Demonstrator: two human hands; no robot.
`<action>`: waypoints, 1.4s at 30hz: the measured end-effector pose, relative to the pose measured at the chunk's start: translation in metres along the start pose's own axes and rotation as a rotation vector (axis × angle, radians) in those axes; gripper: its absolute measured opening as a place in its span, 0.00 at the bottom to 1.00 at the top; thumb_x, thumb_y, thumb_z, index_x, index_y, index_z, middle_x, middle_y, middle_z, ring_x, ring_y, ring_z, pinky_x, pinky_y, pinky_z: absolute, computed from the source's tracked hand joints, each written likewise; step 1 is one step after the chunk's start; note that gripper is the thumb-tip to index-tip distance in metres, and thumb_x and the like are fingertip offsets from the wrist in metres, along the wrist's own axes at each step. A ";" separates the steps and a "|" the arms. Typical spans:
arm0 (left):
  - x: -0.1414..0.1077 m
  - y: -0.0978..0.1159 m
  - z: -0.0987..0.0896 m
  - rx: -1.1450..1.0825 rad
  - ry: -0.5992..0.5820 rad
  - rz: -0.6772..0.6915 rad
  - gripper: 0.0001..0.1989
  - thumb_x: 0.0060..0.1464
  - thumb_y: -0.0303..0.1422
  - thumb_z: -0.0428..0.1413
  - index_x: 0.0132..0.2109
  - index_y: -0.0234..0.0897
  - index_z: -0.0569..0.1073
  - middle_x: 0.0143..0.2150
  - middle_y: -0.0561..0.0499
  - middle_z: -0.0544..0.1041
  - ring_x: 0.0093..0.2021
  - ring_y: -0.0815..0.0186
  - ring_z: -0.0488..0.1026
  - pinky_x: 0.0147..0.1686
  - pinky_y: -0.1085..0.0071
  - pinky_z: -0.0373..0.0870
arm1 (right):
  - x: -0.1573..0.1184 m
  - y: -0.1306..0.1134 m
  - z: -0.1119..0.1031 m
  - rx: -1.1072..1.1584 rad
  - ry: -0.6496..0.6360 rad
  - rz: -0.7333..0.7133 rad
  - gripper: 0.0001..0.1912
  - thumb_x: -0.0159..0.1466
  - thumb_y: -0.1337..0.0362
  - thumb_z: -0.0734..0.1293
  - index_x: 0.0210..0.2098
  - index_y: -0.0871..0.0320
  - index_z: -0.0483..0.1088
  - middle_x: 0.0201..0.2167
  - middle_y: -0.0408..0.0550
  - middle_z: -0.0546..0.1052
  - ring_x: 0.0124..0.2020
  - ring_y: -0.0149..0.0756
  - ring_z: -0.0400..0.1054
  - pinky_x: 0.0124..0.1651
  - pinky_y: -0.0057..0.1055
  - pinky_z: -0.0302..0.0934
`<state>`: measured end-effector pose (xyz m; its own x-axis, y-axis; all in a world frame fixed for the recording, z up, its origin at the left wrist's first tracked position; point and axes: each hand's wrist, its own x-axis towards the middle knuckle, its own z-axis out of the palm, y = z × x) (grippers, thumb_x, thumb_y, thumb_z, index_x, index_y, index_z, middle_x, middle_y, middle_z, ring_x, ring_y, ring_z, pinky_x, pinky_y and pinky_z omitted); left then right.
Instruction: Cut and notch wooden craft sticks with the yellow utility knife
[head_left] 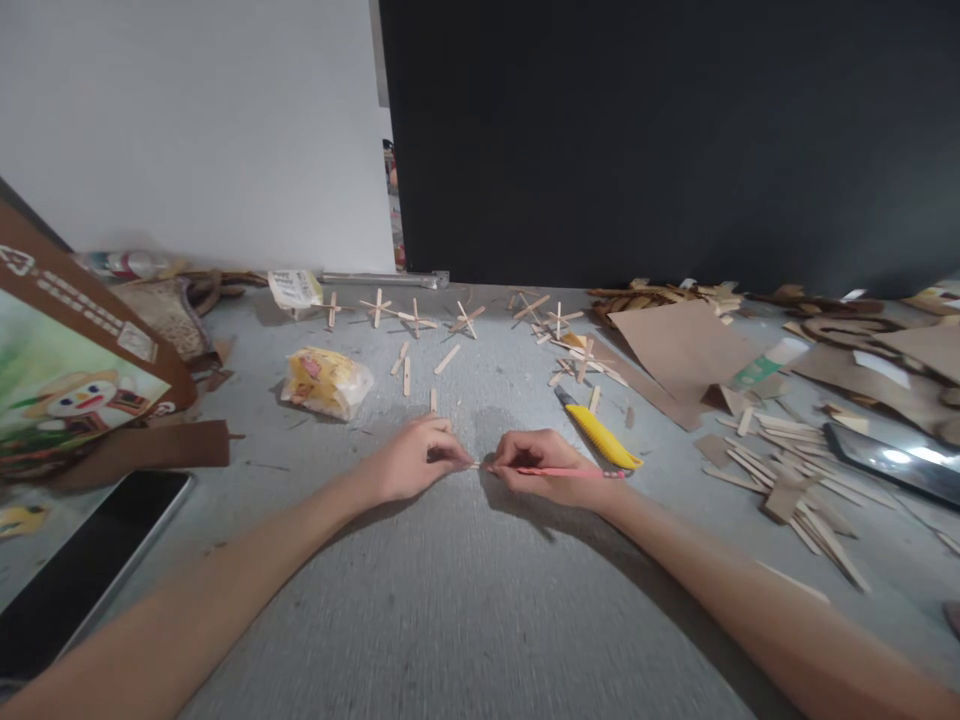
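My left hand (420, 458) is closed in a pinch on a small pale wooden stick (475, 465), most of which the fingers hide. Facing it, my right hand (544, 465) grips a pink pencil (570, 472), whose far end sticks out over the wrist. The pencil's tip points at the stick between the two hands. Just beyond my left fingers lies a short stick piece (433, 400). A yellow utility knife (602, 435) rests beside my right hand, its dark end pointing away from me.
Several small crossed-stick pieces (377, 308) stand in a row at the back. A yellow packet (324, 382) lies at left, near a phone (97, 570) and a printed bag (82, 350). Loose wooden sticks (817, 530), brown cardboard (679, 355) and a glue stick (772, 362) are at right.
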<state>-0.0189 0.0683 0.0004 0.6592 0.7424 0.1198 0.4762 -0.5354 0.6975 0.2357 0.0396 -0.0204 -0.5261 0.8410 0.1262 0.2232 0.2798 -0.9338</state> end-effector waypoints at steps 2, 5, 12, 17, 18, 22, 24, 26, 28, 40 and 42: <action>0.000 0.000 0.000 0.007 -0.010 0.000 0.07 0.63 0.29 0.63 0.40 0.42 0.87 0.31 0.53 0.71 0.39 0.63 0.70 0.41 0.68 0.65 | 0.000 0.000 0.000 0.001 -0.001 0.002 0.08 0.63 0.60 0.71 0.30 0.55 0.72 0.27 0.43 0.78 0.26 0.29 0.66 0.29 0.27 0.59; 0.000 -0.001 -0.001 0.021 -0.015 0.003 0.07 0.65 0.30 0.62 0.40 0.42 0.87 0.31 0.52 0.71 0.40 0.62 0.70 0.42 0.67 0.64 | 0.001 -0.002 -0.001 -0.009 -0.003 0.023 0.08 0.63 0.60 0.70 0.30 0.55 0.71 0.25 0.41 0.75 0.24 0.28 0.64 0.27 0.26 0.57; 0.000 0.001 -0.002 0.028 -0.018 0.003 0.09 0.66 0.32 0.61 0.41 0.43 0.87 0.31 0.52 0.70 0.39 0.62 0.69 0.41 0.67 0.65 | 0.001 -0.006 0.000 -0.018 -0.002 0.024 0.08 0.62 0.60 0.70 0.29 0.55 0.70 0.27 0.42 0.77 0.25 0.28 0.65 0.28 0.26 0.59; 0.000 0.001 -0.002 0.038 -0.018 0.000 0.09 0.65 0.31 0.61 0.41 0.43 0.87 0.30 0.52 0.69 0.39 0.62 0.69 0.41 0.67 0.66 | 0.000 -0.007 -0.001 -0.056 0.023 0.067 0.07 0.61 0.60 0.69 0.30 0.55 0.70 0.24 0.41 0.74 0.24 0.28 0.63 0.27 0.26 0.56; 0.000 0.001 -0.002 0.039 -0.016 0.002 0.09 0.66 0.31 0.61 0.41 0.43 0.87 0.31 0.52 0.70 0.39 0.62 0.69 0.41 0.66 0.66 | 0.000 -0.008 -0.001 -0.046 0.018 0.065 0.07 0.61 0.60 0.70 0.30 0.55 0.70 0.23 0.40 0.74 0.24 0.28 0.63 0.27 0.26 0.56; 0.000 -0.001 -0.001 0.045 0.001 0.002 0.09 0.66 0.32 0.61 0.42 0.44 0.87 0.31 0.52 0.70 0.40 0.61 0.70 0.42 0.66 0.66 | 0.001 -0.010 0.000 0.008 -0.023 0.020 0.09 0.61 0.59 0.70 0.28 0.55 0.68 0.26 0.42 0.75 0.25 0.29 0.64 0.29 0.27 0.59; 0.000 -0.002 -0.001 0.042 -0.001 0.006 0.09 0.66 0.33 0.61 0.42 0.44 0.87 0.31 0.51 0.70 0.40 0.61 0.70 0.42 0.66 0.67 | 0.001 -0.010 0.000 0.000 -0.024 0.007 0.09 0.62 0.59 0.70 0.28 0.55 0.68 0.26 0.42 0.75 0.25 0.29 0.64 0.29 0.27 0.59; 0.000 -0.002 -0.001 0.037 -0.006 0.008 0.09 0.66 0.32 0.61 0.42 0.44 0.87 0.31 0.51 0.70 0.39 0.62 0.70 0.41 0.66 0.67 | 0.000 -0.009 0.000 -0.019 -0.002 0.012 0.09 0.62 0.60 0.70 0.29 0.55 0.69 0.26 0.41 0.74 0.25 0.28 0.62 0.28 0.26 0.57; -0.001 -0.001 -0.001 0.036 -0.005 0.010 0.09 0.66 0.32 0.60 0.41 0.44 0.87 0.31 0.52 0.70 0.39 0.62 0.70 0.42 0.66 0.67 | 0.000 -0.006 0.001 -0.026 0.009 0.024 0.09 0.63 0.59 0.69 0.29 0.56 0.69 0.25 0.41 0.74 0.24 0.27 0.61 0.27 0.26 0.55; -0.001 -0.001 0.000 0.023 0.003 0.011 0.09 0.66 0.33 0.60 0.41 0.44 0.87 0.30 0.52 0.70 0.38 0.62 0.70 0.41 0.66 0.67 | 0.000 -0.005 0.001 -0.057 0.004 0.010 0.09 0.63 0.59 0.69 0.29 0.55 0.69 0.25 0.41 0.74 0.24 0.27 0.60 0.27 0.26 0.54; -0.001 -0.001 0.001 0.024 0.006 0.010 0.09 0.66 0.33 0.61 0.41 0.43 0.87 0.30 0.51 0.71 0.39 0.62 0.70 0.41 0.66 0.66 | 0.000 -0.003 0.001 -0.050 -0.020 -0.004 0.09 0.63 0.59 0.69 0.29 0.55 0.69 0.26 0.42 0.75 0.25 0.28 0.61 0.28 0.26 0.56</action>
<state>-0.0197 0.0678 -0.0008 0.6604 0.7394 0.1309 0.4838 -0.5523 0.6789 0.2343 0.0385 -0.0180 -0.5429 0.8308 0.1224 0.2619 0.3060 -0.9153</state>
